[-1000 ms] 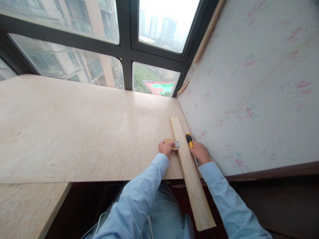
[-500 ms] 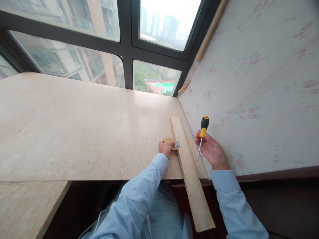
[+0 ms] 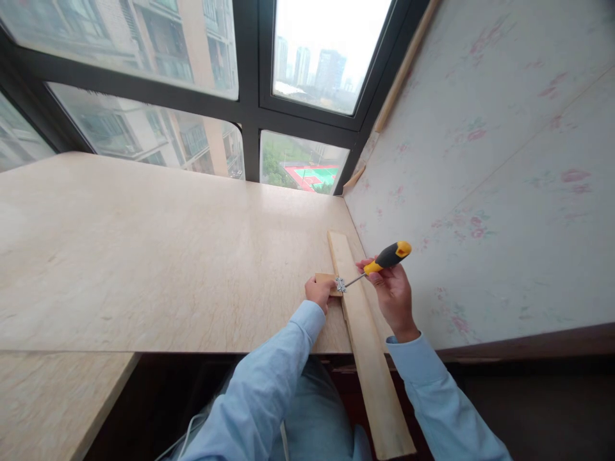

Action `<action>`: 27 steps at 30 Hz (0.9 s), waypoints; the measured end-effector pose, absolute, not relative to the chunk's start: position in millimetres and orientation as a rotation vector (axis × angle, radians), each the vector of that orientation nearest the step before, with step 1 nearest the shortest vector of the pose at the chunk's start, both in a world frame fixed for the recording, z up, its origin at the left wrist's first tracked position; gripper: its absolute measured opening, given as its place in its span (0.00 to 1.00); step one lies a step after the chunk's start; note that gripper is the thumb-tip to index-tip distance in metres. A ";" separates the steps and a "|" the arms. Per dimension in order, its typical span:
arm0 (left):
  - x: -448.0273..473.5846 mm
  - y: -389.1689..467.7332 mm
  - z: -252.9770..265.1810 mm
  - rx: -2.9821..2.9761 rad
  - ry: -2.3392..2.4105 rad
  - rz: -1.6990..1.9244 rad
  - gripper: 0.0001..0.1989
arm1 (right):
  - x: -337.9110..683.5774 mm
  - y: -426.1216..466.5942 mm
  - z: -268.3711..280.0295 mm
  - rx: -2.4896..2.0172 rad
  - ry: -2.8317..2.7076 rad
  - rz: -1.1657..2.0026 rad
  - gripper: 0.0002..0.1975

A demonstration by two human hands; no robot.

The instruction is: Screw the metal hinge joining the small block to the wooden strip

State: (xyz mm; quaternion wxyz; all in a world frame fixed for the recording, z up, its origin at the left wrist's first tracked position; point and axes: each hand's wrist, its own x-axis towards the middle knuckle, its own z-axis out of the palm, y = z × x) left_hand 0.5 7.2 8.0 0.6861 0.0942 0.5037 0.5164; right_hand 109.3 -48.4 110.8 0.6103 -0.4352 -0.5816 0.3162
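A long wooden board (image 3: 368, 346) lies on the stone sill, its near end jutting out over the front edge. Against its left side sits a small wooden block (image 3: 325, 278), gripped by my left hand (image 3: 319, 292). A silver metal hinge (image 3: 341, 284) spans the block and the board, close to my left fingertips. My right hand (image 3: 394, 296) holds a black and yellow screwdriver (image 3: 388, 257) in its fingers. The shaft slants down to the left, with its tip at the hinge's right side; whether it sits in a screw is too small to tell.
The stone sill (image 3: 168, 256) stretches left beneath the dark-framed window (image 3: 250, 115). A flowered wall (image 3: 504, 192) rises close by on the right. A lower stone ledge (image 3: 52, 397) is at the near left, and a white cord (image 3: 189, 432) hangs by my lap.
My right hand has moved left and tilted the screwdriver, bringing its tip from beside the board to the hinge. My left hand keeps its hold on the block. The view has shifted slightly.
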 end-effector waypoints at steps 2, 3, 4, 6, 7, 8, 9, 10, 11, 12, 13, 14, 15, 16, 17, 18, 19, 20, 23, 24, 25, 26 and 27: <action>-0.7 7.3 10.1 0.211 1.138 1.135 0.19 | 109.5 -48.1 106.9 -1.033 -1.363 0.713 0.14; -1.6 7.3 11.3 0.210 1.134 1.121 0.19 | 109.6 -47.8 105.3 -1.038 -1.366 0.709 0.14; -2.6 7.1 12.5 0.206 1.127 1.107 0.19 | 109.7 -47.6 104.0 -1.039 -1.365 0.708 0.14; -4.6 6.6 15.1 0.201 1.106 1.084 0.20 | 109.6 -46.9 102.5 -1.038 -1.360 0.708 0.14; -5.4 6.3 16.2 0.201 1.099 1.078 0.20 | 109.3 -46.5 102.1 -1.036 -1.357 0.710 0.14; -6.0 6.0 17.2 0.201 1.095 1.076 0.20 | 109.0 -46.1 102.0 -1.034 -1.357 0.715 0.14; -6.3 5.7 17.8 0.199 1.096 1.078 0.20 | 108.6 -45.7 102.0 -1.032 -1.359 0.721 0.14; -6.4 5.4 18.3 0.198 1.097 1.083 0.20 | 108.1 -45.3 102.1 -1.029 -1.363 0.729 0.14; -6.3 5.1 18.5 0.197 1.098 1.087 0.20 | 107.6 -44.9 102.1 -1.025 -1.366 0.736 0.14; -6.0 4.7 18.4 0.198 1.098 1.093 0.19 | 107.1 -44.5 102.1 -1.020 -1.370 0.743 0.14; -5.7 4.3 18.2 0.201 1.096 1.098 0.19 | 106.7 -44.2 102.0 -1.014 -1.371 0.749 0.14; -5.3 3.9 17.9 0.205 1.091 1.103 0.19 | 106.6 -43.9 101.7 -1.010 -1.370 0.755 0.14; -5.0 3.5 17.5 0.210 1.087 1.108 0.19 | 106.7 -43.7 101.2 -1.009 -1.367 0.758 0.14; -4.7 3.1 17.1 0.214 1.085 1.115 0.19 | 107.0 -43.6 100.5 -1.010 -1.366 0.760 0.14; -4.5 2.8 16.8 0.216 1.085 1.121 0.19 | 107.6 -43.6 99.7 -1.014 -1.367 0.761 0.14; -4.4 2.4 16.6 0.217 1.087 1.128 0.19 | 108.4 -43.7 98.9 -1.020 -1.371 0.761 0.14; -4.4 2.2 16.5 0.218 1.088 1.133 0.19 | 109.2 -43.9 98.0 -1.026 -1.376 0.762 0.14; -4.4 1.9 16.5 0.218 1.088 1.136 0.18 | 110.1 -44.1 97.2 -1.030 -1.381 0.763 0.14; -4.5 1.5 17.1 0.217 1.087 1.139 0.17 | 112.0 -44.7 95.0 -1.030 -1.389 0.768 0.13; -4.5 1.4 17.4 0.219 1.084 1.139 0.17 | 112.3 -44.6 94.3 -1.028 -1.388 0.770 0.13; -4.5 1.3 17.7 0.220 1.081 1.140 0.17 | 112.4 -44.3 93.6 -1.026 -1.385 0.771 0.13; -4.5 1.2 17.9 0.221 1.080 1.141 0.17 | 112.5 -43.8 92.7 -1.024 -1.380 0.771 0.13; -4.4 1.1 18.1 0.222 1.080 1.144 0.17 | 112.5 -43.0 91.7 -1.023 -1.374 0.765 0.13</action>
